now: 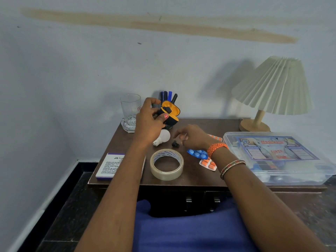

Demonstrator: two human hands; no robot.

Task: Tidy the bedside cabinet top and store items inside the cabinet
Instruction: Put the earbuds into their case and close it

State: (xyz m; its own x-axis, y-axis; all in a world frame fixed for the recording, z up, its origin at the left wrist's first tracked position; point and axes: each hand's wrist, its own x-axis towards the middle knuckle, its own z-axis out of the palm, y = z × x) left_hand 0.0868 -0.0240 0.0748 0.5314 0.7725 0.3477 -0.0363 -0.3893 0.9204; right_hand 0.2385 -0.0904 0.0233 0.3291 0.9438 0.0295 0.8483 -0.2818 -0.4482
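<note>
Clutter covers the surface yet: left hand grips the open earbud case, right hand, fingers loosely curled and seemingly empty, hovers near a loose earbud, nothing stored

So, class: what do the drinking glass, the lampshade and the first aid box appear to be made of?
Drinking glass: clear glass, thick faceted base, shiny.
Lampshade: cream pleated fabric or paper, matt; which one is unclear.
First aid box: translucent plastic, slightly glossy, contents showing through.
</note>
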